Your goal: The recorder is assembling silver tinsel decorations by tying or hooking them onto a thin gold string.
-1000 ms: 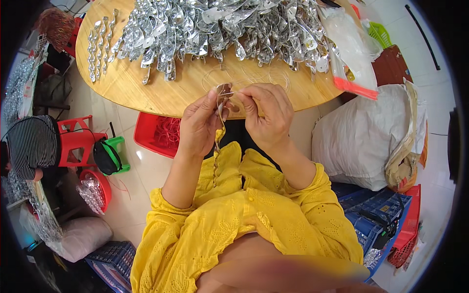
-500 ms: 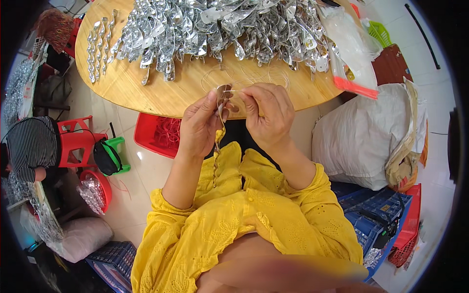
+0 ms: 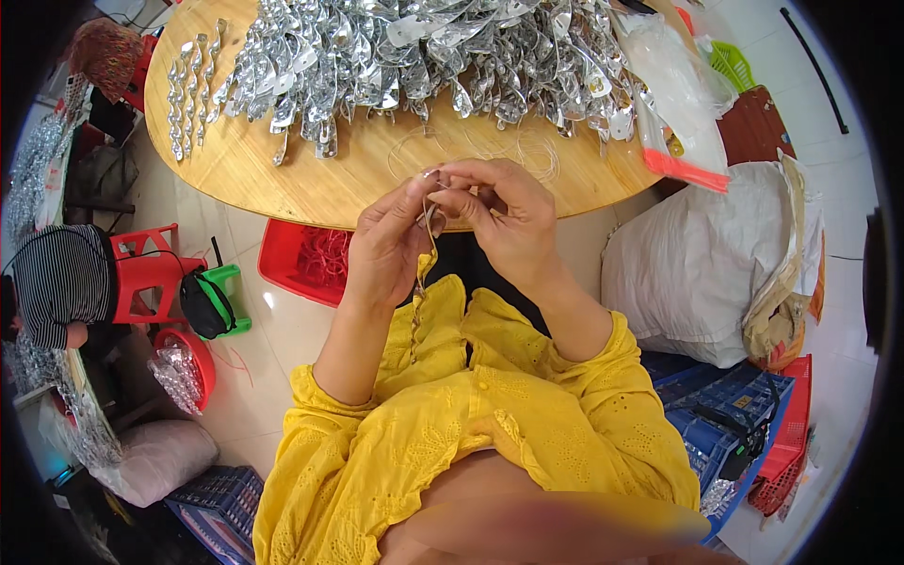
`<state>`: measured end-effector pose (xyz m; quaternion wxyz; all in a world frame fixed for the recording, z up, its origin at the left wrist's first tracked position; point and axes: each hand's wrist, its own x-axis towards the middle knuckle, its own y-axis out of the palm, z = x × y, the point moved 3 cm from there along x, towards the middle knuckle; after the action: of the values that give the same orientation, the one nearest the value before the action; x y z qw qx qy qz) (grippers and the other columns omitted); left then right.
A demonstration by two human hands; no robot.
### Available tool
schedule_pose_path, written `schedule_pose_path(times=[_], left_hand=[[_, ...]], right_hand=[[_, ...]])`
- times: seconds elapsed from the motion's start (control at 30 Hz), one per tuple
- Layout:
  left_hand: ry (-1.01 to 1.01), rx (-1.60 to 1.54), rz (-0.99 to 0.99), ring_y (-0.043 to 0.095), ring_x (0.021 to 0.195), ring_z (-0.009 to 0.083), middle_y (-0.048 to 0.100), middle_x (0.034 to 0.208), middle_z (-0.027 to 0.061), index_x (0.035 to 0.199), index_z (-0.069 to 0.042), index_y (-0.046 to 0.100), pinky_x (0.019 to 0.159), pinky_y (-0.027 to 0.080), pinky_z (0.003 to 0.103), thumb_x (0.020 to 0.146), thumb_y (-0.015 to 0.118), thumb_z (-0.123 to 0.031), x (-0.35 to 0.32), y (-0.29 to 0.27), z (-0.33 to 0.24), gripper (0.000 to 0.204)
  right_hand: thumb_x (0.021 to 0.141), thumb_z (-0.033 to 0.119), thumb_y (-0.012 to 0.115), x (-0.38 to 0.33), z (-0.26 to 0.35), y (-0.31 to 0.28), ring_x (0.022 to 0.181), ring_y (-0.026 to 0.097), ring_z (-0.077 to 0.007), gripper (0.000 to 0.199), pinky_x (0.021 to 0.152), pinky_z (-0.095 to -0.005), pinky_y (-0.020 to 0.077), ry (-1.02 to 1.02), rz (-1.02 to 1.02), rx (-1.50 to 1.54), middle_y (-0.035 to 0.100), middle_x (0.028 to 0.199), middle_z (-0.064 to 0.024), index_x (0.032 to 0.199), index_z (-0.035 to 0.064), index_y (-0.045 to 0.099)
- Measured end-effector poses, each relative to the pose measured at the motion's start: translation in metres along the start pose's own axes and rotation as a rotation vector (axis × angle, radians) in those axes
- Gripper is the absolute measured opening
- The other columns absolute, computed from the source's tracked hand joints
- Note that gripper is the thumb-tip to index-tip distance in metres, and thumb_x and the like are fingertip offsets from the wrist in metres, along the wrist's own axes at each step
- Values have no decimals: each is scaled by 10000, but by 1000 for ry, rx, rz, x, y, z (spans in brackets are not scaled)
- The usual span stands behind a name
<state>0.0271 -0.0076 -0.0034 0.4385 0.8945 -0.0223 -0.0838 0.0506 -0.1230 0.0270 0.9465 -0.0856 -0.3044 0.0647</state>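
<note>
The oval wooden bench [image 3: 311, 184] is filling the upper view; a heap of silvery twisted strips [image 3: 395, 56] is spreading over its far side, and a clear plastic bag [image 3: 683, 104] is lying at its right edge. At the middle of the near edge, the right hand [image 3: 516, 221] and left hand [image 3: 384, 235] are meeting. The left grip is closing on one twisted strip [image 3: 421, 282] near its top, the rest hanging below that edge. Just beyond the fingers, loose cord loops [image 3: 544, 153] are lying; the right grip is pinching what seems to be similar cord, mostly hidden. It could be slipping away if that pinch slackens, the loops snagging if tugged, the strip bending if squeezed hard.
</note>
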Motion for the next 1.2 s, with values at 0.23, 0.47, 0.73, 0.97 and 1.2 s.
schedule_pose_path(times=[0.23,0.47,0.73,0.97,1.2], left_hand=[[137,62,-168,545,767,130,571,894,98,956,30,538,640,430,214,825,468,-141,9,-12,-7,226],[557,422,-164,525,830,130,567,888,91,838,-2,535,740,409,232,828,463,-110,27,-22,-31,131],[519,969,-68,435,502,128,455,604,54,797,-25,420,453,353,241,834,437,-86,42,23,-5,73],[713,1139,-197,385,534,134,428,607,64,794,-25,427,491,337,251,830,441,-80,45,-1,-11,68],[667,1055,-207,372,566,114,422,616,46,778,-14,429,522,334,228,838,440,-98,49,-7,-10,104]], right_hand=[[712,42,597,12,-11,-13,587,496,-87,131,501,-196,386,198,277,-47,540,662,-51,832,-7,584],[703,74,601,29,-21,-50,527,467,-121,100,475,-232,366,148,321,-299,515,596,-59,774,5,598],[685,64,616,49,0,-29,510,447,-118,83,459,-236,352,-215,375,-346,502,595,-41,726,4,575],[702,57,613,41,-22,-68,552,428,-46,93,489,-183,335,250,324,-246,502,627,2,750,-9,569],[712,46,607,30,-28,-83,593,462,-58,83,537,-164,357,323,173,-117,520,665,-5,761,-10,571]])
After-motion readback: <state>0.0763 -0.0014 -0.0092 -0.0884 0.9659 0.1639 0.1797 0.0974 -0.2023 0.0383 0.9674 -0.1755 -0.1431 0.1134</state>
